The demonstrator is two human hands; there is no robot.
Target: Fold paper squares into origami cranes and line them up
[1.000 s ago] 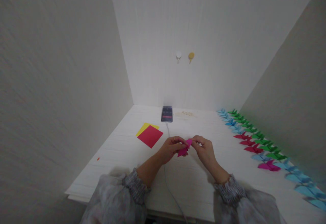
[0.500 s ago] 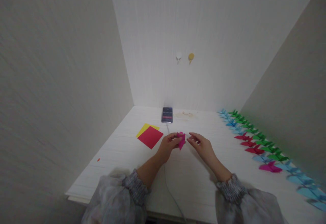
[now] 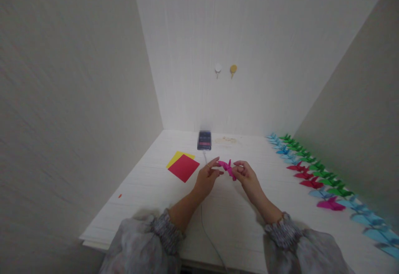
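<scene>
A small magenta origami crane (image 3: 229, 168) is held above the white table (image 3: 230, 224), its narrow points sticking out. My right hand (image 3: 247, 178) pinches it between thumb and fingers on its right side. My left hand (image 3: 206, 179) is just left of the crane, thumb and fingers apart, the fingertips close to its left point; whether they touch it I cannot tell. A red paper square (image 3: 183, 168) lies over a yellow paper sheet (image 3: 177, 156) to the left of my left hand.
Rows of folded cranes in green (image 3: 322, 174), blue (image 3: 283, 151), red (image 3: 307, 175) and magenta (image 3: 331, 204) line the right side. A phone (image 3: 204, 140) with a cable (image 3: 205, 224) stands at the back. An orange scrap (image 3: 120, 196) lies left. Two hooks (image 3: 233, 70) are on the wall.
The magenta crane has passed from my left hand's grip into my right hand's and turned, with its points now spread out. My left fingers have opened away from it.
</scene>
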